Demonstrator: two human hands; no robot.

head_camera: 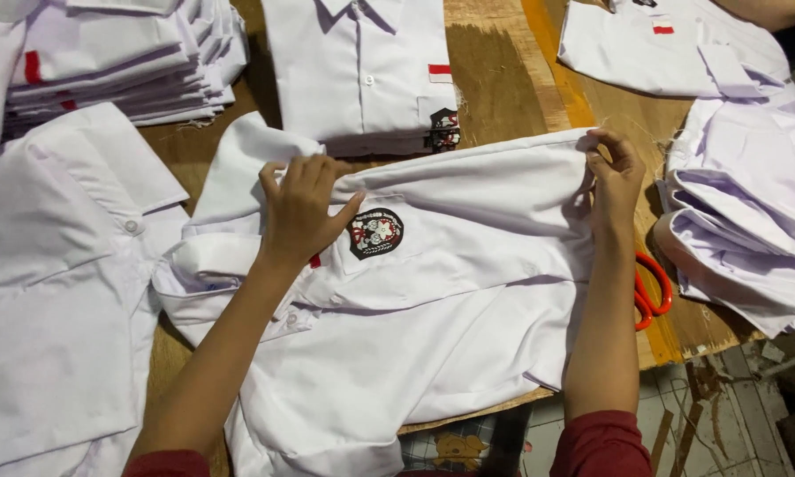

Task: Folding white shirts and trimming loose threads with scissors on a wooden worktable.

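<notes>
Smooth white cloth shirt point(433, 265); rough wooden table point(495, 62)

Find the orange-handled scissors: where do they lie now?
The orange-handled scissors lie on the wooden table at the right, partly behind the right forearm, beside the pile of white shirts.

Wooden table point(503, 71), bare in patches between garments; stack of folded white shirts point(124, 62) at its far left corner, with one folded white shirt point(362, 71) bearing a dark chest badge and small red-and-white patch just beside it at top centre. Loose white shirt point(53, 291) spread along the left edge; heap of white garments point(751, 221) at the right; another white shirt point(671, 44) at top right. Orange-handled scissors point(654, 296) on the table's right edge, partly hidden; tiled floor point(733, 415) below.
</notes>
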